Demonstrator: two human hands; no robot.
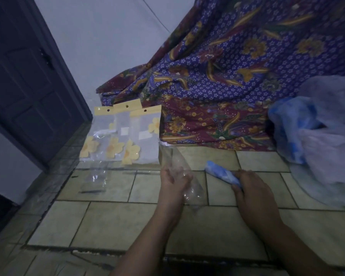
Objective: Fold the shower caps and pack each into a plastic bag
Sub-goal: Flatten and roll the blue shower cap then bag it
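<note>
On the tiled floor (112, 222), centre of view:

Item 1. Shower cap (220, 173), blue and white, folded into a compact roll. Lies on the tiles; near end gripped by the right hand (253, 192), far end free and pointing away to the left.

Item 2. Right hand. Fingers curled together and clamped on the near end of the roll, knuckles up.

Item 3. Plastic bag (179, 172), clear, empty by appearance, crumpled lengthwise. Held up off the floor, just beside the roll and not touching it.

Item 4. Left hand (172, 181). Fingers closed loosely around the middle of the clear bag; the bag extends past the hand at both ends.

Item 5. Packets (126, 134), three, clear with yellow header cards and yellow flower print. Laid overlapping in a row on the floor, beyond the left hand.

Item 6. Loose clear bags (97, 176), flat on the tiles, in front of the packets.

Item 7. Patterned cloth (237, 76), purple and maroon floral, draped behind the work area.

Item 8. Heap of thin plastic (323, 132), pale blue and white, far right; contents cannot be told.

Item 9. Dark door (26, 76), far left.
</note>
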